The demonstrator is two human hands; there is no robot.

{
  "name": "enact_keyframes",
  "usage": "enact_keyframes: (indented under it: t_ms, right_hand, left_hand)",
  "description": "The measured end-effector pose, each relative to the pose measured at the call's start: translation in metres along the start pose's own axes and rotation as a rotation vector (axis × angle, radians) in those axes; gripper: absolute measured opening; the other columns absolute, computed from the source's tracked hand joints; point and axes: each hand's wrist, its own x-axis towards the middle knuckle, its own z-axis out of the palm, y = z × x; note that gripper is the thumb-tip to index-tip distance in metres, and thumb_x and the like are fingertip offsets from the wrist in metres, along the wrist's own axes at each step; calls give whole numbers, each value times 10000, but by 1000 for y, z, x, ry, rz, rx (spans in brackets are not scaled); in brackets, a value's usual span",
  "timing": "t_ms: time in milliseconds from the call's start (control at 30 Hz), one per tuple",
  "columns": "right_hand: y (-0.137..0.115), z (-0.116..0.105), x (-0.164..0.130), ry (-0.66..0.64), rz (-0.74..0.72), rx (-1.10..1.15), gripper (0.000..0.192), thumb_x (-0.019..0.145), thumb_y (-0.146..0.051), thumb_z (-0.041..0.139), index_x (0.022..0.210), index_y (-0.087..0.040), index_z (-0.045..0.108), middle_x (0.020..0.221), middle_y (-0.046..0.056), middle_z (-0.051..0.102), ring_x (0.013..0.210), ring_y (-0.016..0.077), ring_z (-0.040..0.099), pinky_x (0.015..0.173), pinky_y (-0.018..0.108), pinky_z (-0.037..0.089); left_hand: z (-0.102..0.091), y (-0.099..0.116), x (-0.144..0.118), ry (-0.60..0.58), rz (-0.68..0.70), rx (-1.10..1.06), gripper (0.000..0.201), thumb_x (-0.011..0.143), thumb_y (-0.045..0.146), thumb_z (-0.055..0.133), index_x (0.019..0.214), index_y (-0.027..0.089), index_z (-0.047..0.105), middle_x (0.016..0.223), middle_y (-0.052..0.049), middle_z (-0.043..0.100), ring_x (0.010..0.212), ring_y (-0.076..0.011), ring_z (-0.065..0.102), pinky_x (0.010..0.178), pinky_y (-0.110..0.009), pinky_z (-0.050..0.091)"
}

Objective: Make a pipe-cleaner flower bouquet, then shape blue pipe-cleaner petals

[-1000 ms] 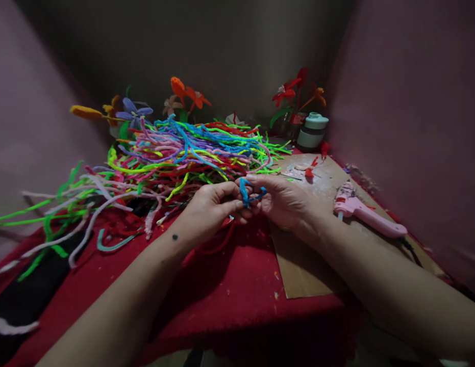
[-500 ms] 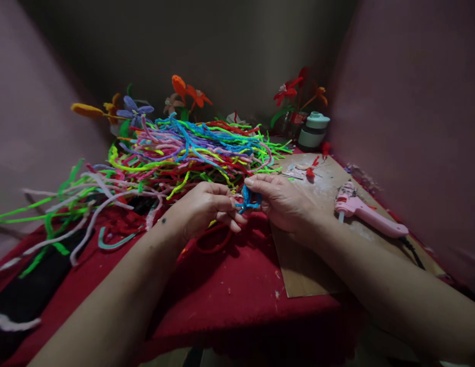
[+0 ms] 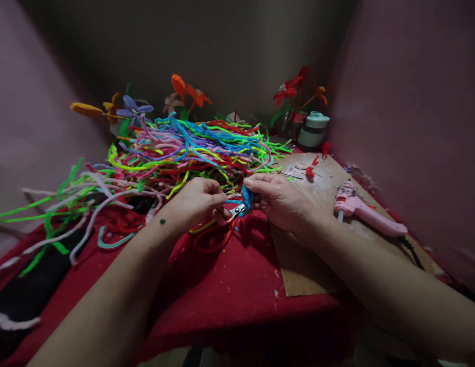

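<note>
The left hand, which a moment ago pinched the short blue fuzzy pipe cleaner piece together with the right, has let go of it and now closes on small scissors with red-orange loop handles, their metal blades pointing at the blue piece. The right hand keeps the blue piece pinched between thumb and fingertips, just above the red cloth worktop, in front of the heap of multicoloured pipe cleaners; the work looks to have turned from bending to trimming.
</note>
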Motion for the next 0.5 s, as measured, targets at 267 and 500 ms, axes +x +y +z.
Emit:
enact_keyframes:
  t_ms: [267,500]
  right_hand:
    - [3,-4,2,71,3,-55,225,672,-313,700,660,-161,535,550,-46,529,466,67,452,474,214,360]
    - [3,-2,3,171,-48,-21,239,619,-281,739,634,-143,545,532,-48,516,464,57,435,478,212,337]
  left_hand:
    - [-3,0,-2,64,277,194,249,622,176,586,865,152,637,793,-27,661,651,-138,584,541,-202,431]
    - [12,3,-7,-104,166,7,116,707,251,594,777,160,587,528,28,563,422,-97,487,430,-197,363]
